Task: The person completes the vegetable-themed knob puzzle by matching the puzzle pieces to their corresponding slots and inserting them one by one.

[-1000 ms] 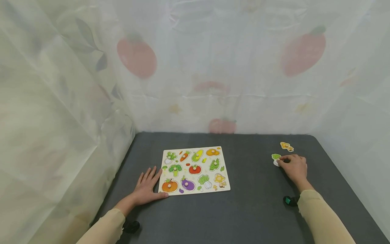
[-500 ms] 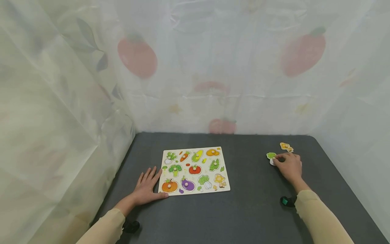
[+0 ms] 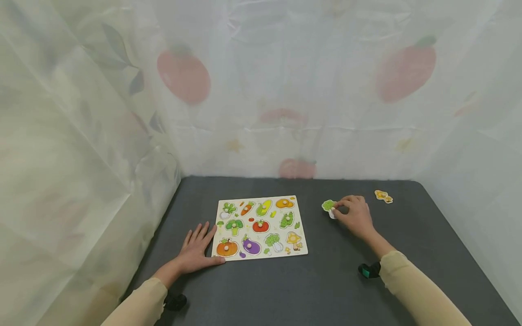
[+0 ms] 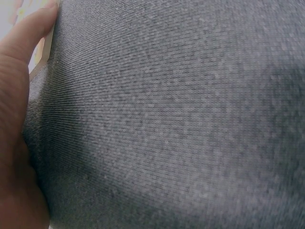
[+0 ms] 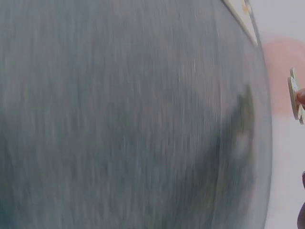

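My left hand [image 3: 195, 253] lies flat with fingers spread at the left edge of a vegetable puzzle board [image 3: 302, 251]. In the left wrist view its thumb [image 4: 31, 26] overlaps the board's corner. My right hand [image 3: 356, 217] pinches a bok choy puzzle piece [image 3: 327, 205] between thumb and fingertips, to the right of the board. The piece shows nearly edge-on in the right wrist view [image 5: 292, 90]. Knobbed pieces such as an eggplant [image 3: 252, 247] and a pumpkin [image 3: 226, 248] sit in the board. The bok choy picture [image 3: 274, 243] and mushroom picture [image 3: 294, 241] on it bear no knobs.
A loose mushroom puzzle piece [image 3: 381, 194] lies at the back right of the dark grey table [image 3: 277, 294]. Pale printed sheeting [image 3: 244, 90] hangs behind the table and along both sides.
My right hand has carried the bok choy piece leftward, away from the mushroom piece and closer to the board. The left hand and the board have stayed in place.
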A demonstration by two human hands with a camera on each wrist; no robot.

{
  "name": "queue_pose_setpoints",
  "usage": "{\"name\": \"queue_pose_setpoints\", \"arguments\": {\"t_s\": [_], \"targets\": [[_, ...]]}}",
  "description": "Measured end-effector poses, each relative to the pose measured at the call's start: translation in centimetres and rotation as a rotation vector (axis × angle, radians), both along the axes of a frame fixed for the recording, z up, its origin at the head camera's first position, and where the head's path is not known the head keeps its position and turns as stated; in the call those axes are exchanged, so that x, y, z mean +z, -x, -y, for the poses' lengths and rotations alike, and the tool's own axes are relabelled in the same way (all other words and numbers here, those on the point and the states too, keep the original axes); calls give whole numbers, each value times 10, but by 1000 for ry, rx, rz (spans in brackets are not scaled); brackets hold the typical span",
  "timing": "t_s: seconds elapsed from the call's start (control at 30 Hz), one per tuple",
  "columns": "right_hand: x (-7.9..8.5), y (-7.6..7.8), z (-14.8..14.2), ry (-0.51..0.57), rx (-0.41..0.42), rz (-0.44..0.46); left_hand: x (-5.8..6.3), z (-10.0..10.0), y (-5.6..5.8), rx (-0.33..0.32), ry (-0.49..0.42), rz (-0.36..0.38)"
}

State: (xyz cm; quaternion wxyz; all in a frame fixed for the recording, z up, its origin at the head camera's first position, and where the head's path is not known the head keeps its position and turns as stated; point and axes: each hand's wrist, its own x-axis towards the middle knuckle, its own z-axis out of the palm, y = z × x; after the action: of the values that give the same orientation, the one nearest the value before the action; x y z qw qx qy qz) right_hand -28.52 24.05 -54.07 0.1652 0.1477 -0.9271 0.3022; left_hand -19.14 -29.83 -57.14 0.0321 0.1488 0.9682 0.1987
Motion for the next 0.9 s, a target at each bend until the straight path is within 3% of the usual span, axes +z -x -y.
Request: {"name": "queue_pose_setpoints", "arguments": {"t_s": [0.2, 0.43, 0.9], "targets": [[3, -6, 37, -22, 89, -17, -5, 0, 1, -4, -20, -2], [0, -15, 73, -48, 203, -29, 0, 1, 1, 10, 34, 23], [-7, -25, 115, -53, 350, 7, 1, -1, 0, 9, 34, 17]]}}
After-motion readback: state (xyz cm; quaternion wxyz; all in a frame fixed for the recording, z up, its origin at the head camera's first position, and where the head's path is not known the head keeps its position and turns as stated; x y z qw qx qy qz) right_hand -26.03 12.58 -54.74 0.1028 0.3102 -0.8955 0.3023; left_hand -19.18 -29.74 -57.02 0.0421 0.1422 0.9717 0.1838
